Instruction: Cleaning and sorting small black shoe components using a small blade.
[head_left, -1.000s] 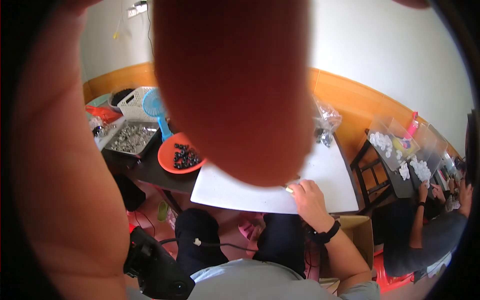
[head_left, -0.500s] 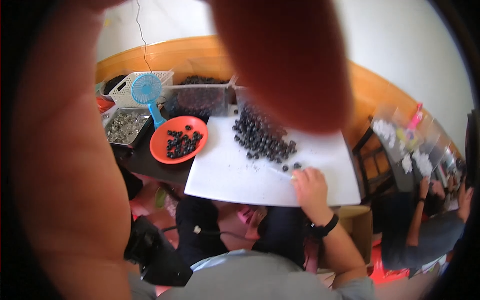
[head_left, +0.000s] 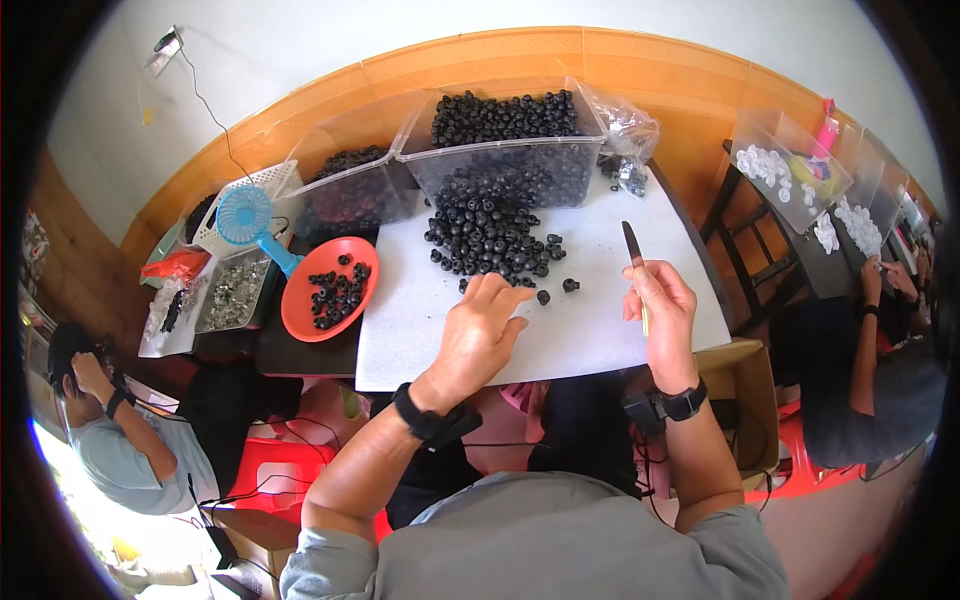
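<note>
Your white work surface (head_left: 410,345) fills the middle of the frame, its near edge bowed by the lens, and a dark tabletop (head_left: 312,358) shows to its left. A heap of small black parts (head_left: 485,235) is spread over its upper middle, right against the front of a clear bin (head_left: 500,147) full of the same sort, with a couple of loose ones (head_left: 571,285) at the heap's lower right. Your left hand (head_left: 475,328) is at the heap's near edge, fingers bent and thumb parted from forefinger — whether the fingertips touch a part, you cannot tell from here. Your right hand (head_left: 662,310), right of centre, is closed around the pale handle of a knife (head_left: 631,243), its dark blade pointing to the top of the frame.

Left of the surface you have an orange bowl (head_left: 297,300) with more black parts, a blue fan (head_left: 243,215), a metal tray (head_left: 266,280) of shiny pieces, a white basket (head_left: 265,182) and a second clear bin (head_left: 355,205). A plastic bag (head_left: 630,125) sits beyond the surface's upper right corner.

Behind it all, orange panelling (head_left: 680,100) curves across the frame under a pale wall (head_left: 700,35). At the lower left you have a seated person (head_left: 140,440) by a red stool (head_left: 280,465); at the right edge another person (head_left: 880,390) works near clear boxes of white pieces — and a cardboard box (head_left: 757,380) stands below your right forearm's side of the surface
</note>
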